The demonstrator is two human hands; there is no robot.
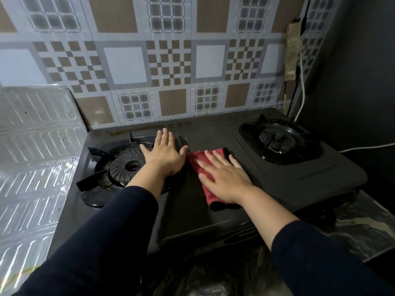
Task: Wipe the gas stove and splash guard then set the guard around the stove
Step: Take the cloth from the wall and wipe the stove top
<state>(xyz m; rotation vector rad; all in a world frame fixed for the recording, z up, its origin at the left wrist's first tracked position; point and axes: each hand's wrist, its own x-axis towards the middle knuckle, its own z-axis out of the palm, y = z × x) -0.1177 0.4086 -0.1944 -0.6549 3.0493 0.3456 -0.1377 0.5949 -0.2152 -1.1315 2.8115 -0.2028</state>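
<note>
A black two-burner gas stove (277, 174) fills the middle of the frame, sitting on a dark marbled counter (363, 227). On the stove's front edge, at lower centre, a narrow oval badge carries light lettering, but it is too small and blurred to read. No other writing can be made out.

The left hand (163, 153) lies flat and released on the stove top at centre frame, fingers spread and pointing toward the wall, thumb out to the right, grasping nothing. Its heel sits just beside the left burner (126, 167), whose black pan support juts out toward the lower left. The forearm runs down to the lower left in a dark navy sleeve (102, 242).

The right hand (222, 178) presses palm-down on a red cloth (205, 180) with dark edging, which lies on the flat panel between the two burners. The fingers are extended and angled toward the upper left, flat on the cloth rather than clenched around it. The cloth's upper corner nearly meets the left thumb.

The right burner (280, 138) stands at right centre, uncovered.

The splash guard (36, 159), a ribbed silvery foil panel speckled with dark spots, stands along the left edge of the frame, beside the stove's left end. Patterned brown and grey tiles (171, 60) cover the wall behind. A white cable (302, 90) hangs at the upper right.
</note>
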